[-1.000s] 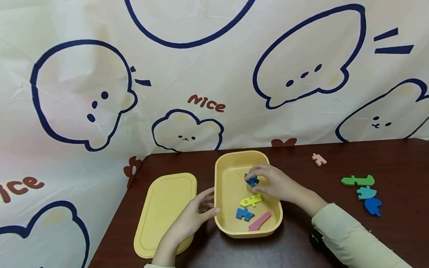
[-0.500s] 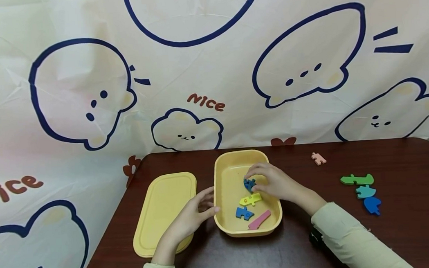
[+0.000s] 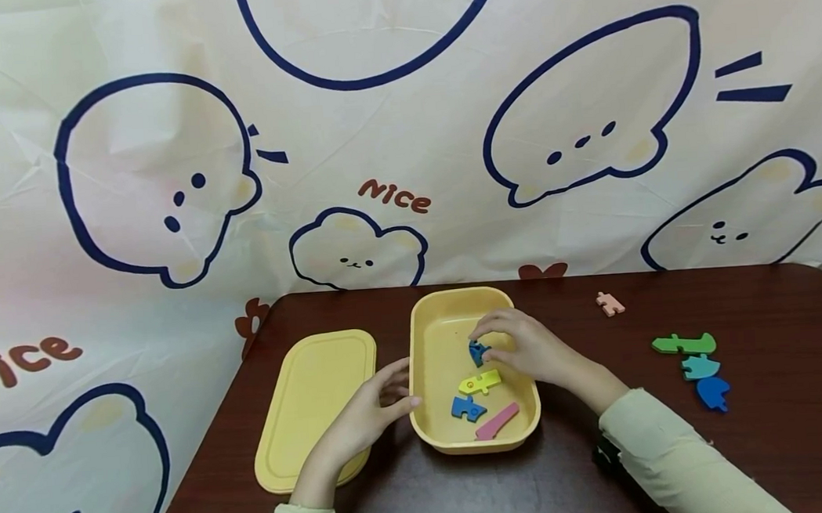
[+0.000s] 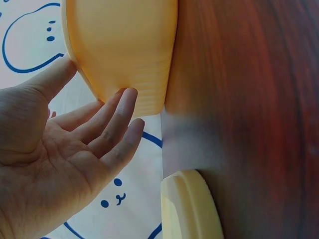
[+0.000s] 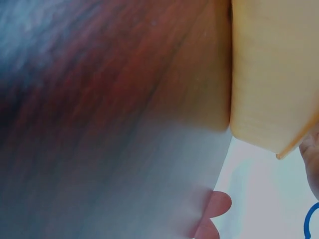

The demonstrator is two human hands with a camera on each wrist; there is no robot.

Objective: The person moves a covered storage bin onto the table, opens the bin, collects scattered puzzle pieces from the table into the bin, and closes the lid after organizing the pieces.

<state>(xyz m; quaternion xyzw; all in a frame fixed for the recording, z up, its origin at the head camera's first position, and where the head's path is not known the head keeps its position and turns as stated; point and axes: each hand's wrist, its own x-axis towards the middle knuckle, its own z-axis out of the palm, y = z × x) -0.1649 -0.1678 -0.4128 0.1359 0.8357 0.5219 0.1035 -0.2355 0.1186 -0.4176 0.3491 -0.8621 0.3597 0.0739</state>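
Observation:
A yellow plastic box [image 3: 424,350] stands on the table, with puzzle pieces inside. Over its far half my right hand [image 3: 525,344] pinches a blue puzzle piece [image 3: 478,353] between thumb and fingertips, which partly cover it. Below that lie a yellow piece [image 3: 481,382], another blue piece [image 3: 467,408] and a pink piece [image 3: 497,422] on the box floor. My left hand [image 3: 367,408] rests against the box's left side. In the left wrist view its extended fingers [image 4: 117,117] touch the outer wall, with the thumb at the rim. The right wrist view shows mostly table and box wall [image 5: 269,64].
The box's yellow lid [image 3: 321,403] lies flat to the left, partly under my left forearm. To the right are a green piece [image 3: 685,344], a teal piece [image 3: 700,367] and a blue piece [image 3: 713,393] in a column. A pale pink piece [image 3: 609,303] lies farther back.
The blue piece in my right fingers has turned and shifted slightly, showing a different side. My left hand and the box stay in place.

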